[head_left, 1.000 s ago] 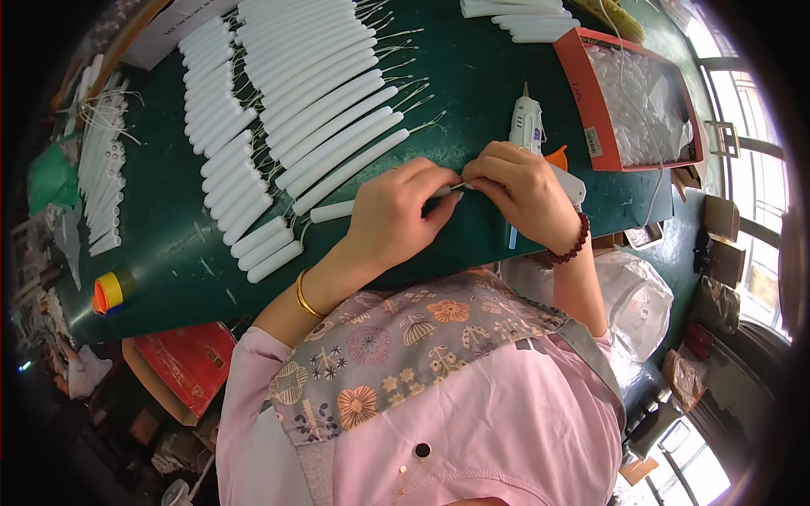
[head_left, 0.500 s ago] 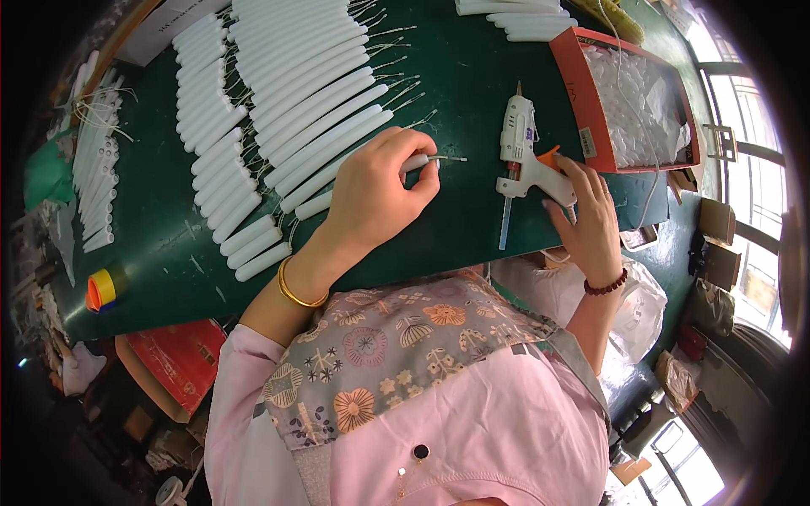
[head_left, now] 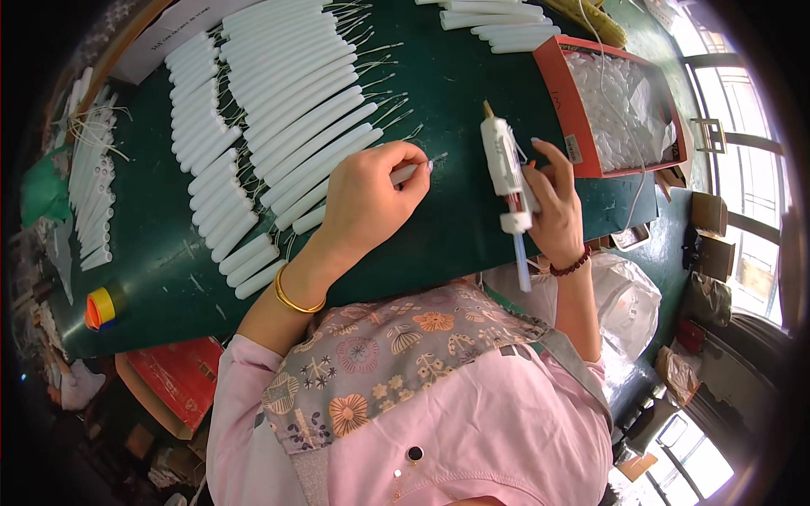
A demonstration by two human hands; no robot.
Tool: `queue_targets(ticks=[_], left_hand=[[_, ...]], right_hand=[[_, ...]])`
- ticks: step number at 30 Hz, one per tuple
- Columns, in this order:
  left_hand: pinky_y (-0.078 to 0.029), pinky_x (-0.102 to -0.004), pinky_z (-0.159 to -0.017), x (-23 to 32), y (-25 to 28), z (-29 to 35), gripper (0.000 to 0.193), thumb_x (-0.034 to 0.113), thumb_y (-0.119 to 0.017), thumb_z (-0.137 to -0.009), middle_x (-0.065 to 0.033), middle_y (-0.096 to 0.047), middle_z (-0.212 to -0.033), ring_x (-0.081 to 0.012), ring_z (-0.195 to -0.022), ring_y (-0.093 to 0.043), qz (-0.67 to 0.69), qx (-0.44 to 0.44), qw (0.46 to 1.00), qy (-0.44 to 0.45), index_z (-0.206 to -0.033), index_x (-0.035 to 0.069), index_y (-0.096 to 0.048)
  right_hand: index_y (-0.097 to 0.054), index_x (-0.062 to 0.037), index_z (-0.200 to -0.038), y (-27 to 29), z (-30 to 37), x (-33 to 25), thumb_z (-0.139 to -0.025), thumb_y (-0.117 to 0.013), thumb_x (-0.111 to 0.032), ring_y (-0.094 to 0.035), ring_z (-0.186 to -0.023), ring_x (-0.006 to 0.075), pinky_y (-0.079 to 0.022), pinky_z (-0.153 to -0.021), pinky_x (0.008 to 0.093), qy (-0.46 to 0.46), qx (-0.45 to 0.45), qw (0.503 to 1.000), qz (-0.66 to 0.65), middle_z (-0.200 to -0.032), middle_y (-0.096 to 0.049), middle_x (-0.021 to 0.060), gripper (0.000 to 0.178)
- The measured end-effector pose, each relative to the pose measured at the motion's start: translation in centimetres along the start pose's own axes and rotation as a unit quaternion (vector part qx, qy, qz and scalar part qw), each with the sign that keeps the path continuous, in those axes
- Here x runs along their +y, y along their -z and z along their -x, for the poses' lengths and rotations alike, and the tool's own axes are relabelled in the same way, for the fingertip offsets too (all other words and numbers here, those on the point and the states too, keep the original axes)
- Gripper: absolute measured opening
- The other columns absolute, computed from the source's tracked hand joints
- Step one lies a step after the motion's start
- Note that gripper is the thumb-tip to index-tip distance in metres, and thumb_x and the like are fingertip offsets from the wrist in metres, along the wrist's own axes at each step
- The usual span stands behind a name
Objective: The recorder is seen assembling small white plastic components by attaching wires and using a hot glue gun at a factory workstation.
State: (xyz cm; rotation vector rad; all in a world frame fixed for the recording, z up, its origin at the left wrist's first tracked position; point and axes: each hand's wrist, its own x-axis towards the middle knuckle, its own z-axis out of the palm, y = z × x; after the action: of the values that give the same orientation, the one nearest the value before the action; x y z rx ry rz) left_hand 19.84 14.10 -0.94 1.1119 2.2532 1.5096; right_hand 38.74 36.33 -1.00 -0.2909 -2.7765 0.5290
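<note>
A slim white tube (head_left: 403, 174) with thin wire leads at its tip is pinched between the thumb and fingers of my left hand (head_left: 371, 187). Most of that tube is hidden behind the hand. My right hand (head_left: 553, 207) is wrapped round the handle of a white hot glue gun (head_left: 504, 160), its nozzle pointing away from me. From the back of the gun sticks a translucent glue stick (head_left: 522, 263). Beside my left hand lie rows of similar white tubes (head_left: 295, 114), their wire leads towards the right.
A red box (head_left: 555, 105) of small clear plastic pieces stands at the right, with a cord (head_left: 604, 76) across it. More white tubes (head_left: 506, 34) lie at the far edge, others (head_left: 91, 190) at the left. A yellow tape roll (head_left: 100, 307) sits at the table's (head_left: 160, 295) near left.
My right hand has closed round the glue gun and lifted it off the table, bringing it slightly left. My left hand still holds the white tube in nearly the same place.
</note>
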Motion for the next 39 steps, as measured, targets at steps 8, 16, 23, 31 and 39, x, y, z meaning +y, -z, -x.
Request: queue_targets(ticks=[8,16,23,31,39], left_hand=[[-0.053,-0.0265,-0.064,1.0,0.5,-0.3,0.012,0.01,-0.078,-0.092,-0.0089,-0.075,-0.075,-0.0122,-0.067,-0.069,-0.004,-0.043,0.994,0.101,-0.096,-0.001,-0.077],[-0.053,-0.027,-0.064,0.7,0.4,-0.1,0.013,0.01,-0.078,-0.092,-0.0094,-0.076,-0.077,-0.0128,-0.068,-0.07,0.01,-0.024,0.996,0.083,-0.097,-0.002,-0.078],[-0.053,-0.027,-0.064,0.6,0.3,0.0,0.013,0.01,-0.078,-0.092,-0.0097,-0.075,-0.077,-0.013,-0.067,-0.069,0.009,-0.028,0.997,0.069,-0.096,-0.002,-0.078],[-0.052,-0.0269,-0.063,0.6,0.4,0.0,0.012,0.009,-0.079,-0.092,-0.0102,-0.075,-0.077,-0.0133,-0.066,-0.069,0.008,-0.03,0.997,0.064,-0.096,-0.002,-0.078],[-0.054,-0.026,-0.065,0.7,0.3,-0.1,0.011,0.008,-0.078,-0.092,-0.01,-0.076,-0.078,-0.0133,-0.068,-0.07,0.012,-0.025,0.998,0.052,-0.094,-0.003,-0.077]], right_hand=[[-0.069,-0.0024,-0.105,-0.4,1.7,-0.1,-0.074,-0.075,-0.002,-0.07,-0.092,0.0329,-0.06,-0.078,0.0395,0.164,-0.004,0.986,-0.014,-0.12,-0.067,0.0175,0.031],[-0.069,-0.001,-0.097,-0.3,1.5,-0.6,-0.073,-0.076,-0.005,-0.068,-0.087,0.031,-0.057,-0.072,0.039,0.149,-0.004,0.989,-0.021,-0.107,-0.067,0.0154,0.025],[-0.069,-0.0006,-0.097,-0.6,1.4,-0.5,-0.074,-0.075,-0.005,-0.068,-0.085,0.0315,-0.056,-0.072,0.0392,0.157,-0.006,0.987,-0.03,-0.105,-0.067,0.0148,0.024],[-0.069,-0.0006,-0.097,-0.3,1.4,-0.6,-0.073,-0.077,-0.007,-0.067,-0.084,0.0323,-0.056,-0.071,0.0393,0.149,-0.016,0.988,-0.034,-0.103,-0.068,0.0151,0.026],[-0.071,-0.002,-0.099,-0.2,1.3,-0.3,-0.071,-0.076,-0.006,-0.067,-0.084,0.0314,-0.056,-0.07,0.0395,0.147,-0.026,0.988,-0.032,-0.103,-0.068,0.0139,0.029]])
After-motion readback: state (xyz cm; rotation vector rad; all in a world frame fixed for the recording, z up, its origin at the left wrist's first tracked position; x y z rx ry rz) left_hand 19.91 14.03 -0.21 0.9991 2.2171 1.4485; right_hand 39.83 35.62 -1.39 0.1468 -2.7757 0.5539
